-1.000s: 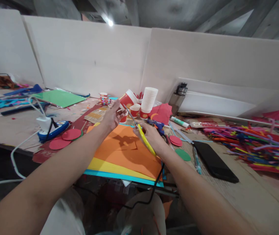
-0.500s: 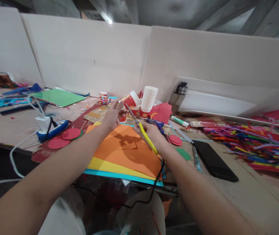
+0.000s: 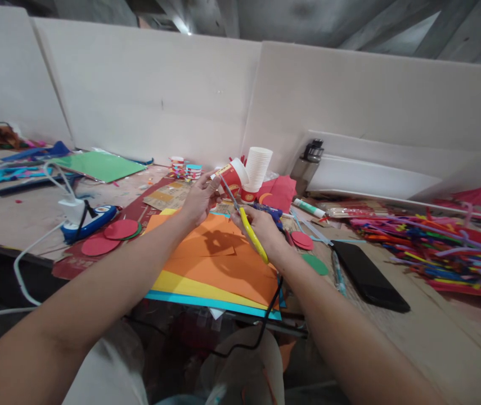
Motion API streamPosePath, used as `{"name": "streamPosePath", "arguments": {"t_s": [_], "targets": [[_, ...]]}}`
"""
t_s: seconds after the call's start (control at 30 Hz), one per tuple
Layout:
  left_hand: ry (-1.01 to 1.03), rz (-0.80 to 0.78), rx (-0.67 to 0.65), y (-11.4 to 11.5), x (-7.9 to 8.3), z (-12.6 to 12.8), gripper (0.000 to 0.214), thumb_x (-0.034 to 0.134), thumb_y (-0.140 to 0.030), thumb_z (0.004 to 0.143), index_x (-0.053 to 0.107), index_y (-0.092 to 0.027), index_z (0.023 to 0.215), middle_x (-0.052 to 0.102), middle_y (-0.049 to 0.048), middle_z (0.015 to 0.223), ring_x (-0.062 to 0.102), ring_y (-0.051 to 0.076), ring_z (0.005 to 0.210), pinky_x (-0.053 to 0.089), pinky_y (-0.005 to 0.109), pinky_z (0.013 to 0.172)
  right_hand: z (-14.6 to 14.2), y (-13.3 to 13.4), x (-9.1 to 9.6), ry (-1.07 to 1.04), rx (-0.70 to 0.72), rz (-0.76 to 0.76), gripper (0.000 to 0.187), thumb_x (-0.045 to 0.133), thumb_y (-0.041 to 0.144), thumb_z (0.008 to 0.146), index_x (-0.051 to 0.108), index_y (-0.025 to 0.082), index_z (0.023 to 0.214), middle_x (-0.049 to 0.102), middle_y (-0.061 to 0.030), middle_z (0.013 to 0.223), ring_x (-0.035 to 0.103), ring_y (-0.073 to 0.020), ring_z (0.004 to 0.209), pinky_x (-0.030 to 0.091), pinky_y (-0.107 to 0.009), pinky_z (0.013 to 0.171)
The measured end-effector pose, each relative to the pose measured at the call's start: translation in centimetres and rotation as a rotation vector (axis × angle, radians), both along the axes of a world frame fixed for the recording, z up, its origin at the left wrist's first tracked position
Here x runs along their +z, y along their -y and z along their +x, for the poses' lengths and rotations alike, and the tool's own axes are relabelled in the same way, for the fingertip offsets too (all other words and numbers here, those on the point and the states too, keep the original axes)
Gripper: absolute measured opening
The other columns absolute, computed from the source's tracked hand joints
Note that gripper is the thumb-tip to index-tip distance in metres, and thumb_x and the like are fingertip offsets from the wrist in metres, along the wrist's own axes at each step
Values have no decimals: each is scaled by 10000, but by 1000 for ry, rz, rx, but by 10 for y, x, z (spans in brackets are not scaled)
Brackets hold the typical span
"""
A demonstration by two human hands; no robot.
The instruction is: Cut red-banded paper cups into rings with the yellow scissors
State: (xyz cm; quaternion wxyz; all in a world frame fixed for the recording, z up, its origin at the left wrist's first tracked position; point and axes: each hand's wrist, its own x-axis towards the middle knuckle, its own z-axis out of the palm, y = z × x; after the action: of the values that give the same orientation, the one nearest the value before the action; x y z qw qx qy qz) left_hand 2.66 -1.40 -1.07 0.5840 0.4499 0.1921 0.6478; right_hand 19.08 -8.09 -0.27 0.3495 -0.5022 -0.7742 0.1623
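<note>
My left hand (image 3: 201, 198) is closed around a red and white paper cup (image 3: 232, 179), which it holds tilted above the table. In my right hand (image 3: 261, 228) is a pair of scissors with yellow handles (image 3: 252, 235); the blades point up and left, close against the cup's side. Whether the blades cut into the cup I cannot tell. Below both hands lies orange paper (image 3: 219, 270) on top of yellow paper (image 3: 181, 287) and blue paper. Just behind the held cup rises a stack of white paper cups (image 3: 259, 169).
Red paper discs (image 3: 122, 229) and a blue power strip (image 3: 90, 222) lie left. On the right are a glue stick (image 3: 309, 208), a black phone (image 3: 369, 275) and many coloured pipe cleaners (image 3: 446, 247). A bottle (image 3: 308, 166) stands by the white panels. A black cable (image 3: 261, 337) hangs over the front edge.
The paper cup has turned in my left hand and shifted slightly right, now overlapping the cup stack more. The scissors stay beside it, with my right hand nearly unmoved.
</note>
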Motion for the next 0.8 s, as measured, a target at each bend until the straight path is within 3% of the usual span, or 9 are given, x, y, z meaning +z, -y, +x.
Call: {"name": "streamPosePath", "arguments": {"t_s": [0.23,0.47,0.8], "targets": [[-22,1,-10,1,2,-1,514,812,-508,648,593,-216,1009,627,-38,684,586,72,534,392,178,471,-3,3,3,-14,7,11,297,513,378,887,720,170,934,659,-43,739,570,-153,652,404,-232,597],[36,-90,-45,-1,4,0,489,719,-606,709,578,-153,831,678,29,725,629,102,583,408,194,470,-5,6,5,-4,-1,40,280,524,330,870,738,175,963,658,-31,714,570,-155,681,396,-225,613],[16,-66,-57,1,4,-2,451,758,-551,699,603,-149,831,668,27,698,648,113,611,411,191,476,-4,11,5,22,-4,48,303,480,366,882,721,193,941,627,-28,634,575,-173,642,382,-235,563]]}}
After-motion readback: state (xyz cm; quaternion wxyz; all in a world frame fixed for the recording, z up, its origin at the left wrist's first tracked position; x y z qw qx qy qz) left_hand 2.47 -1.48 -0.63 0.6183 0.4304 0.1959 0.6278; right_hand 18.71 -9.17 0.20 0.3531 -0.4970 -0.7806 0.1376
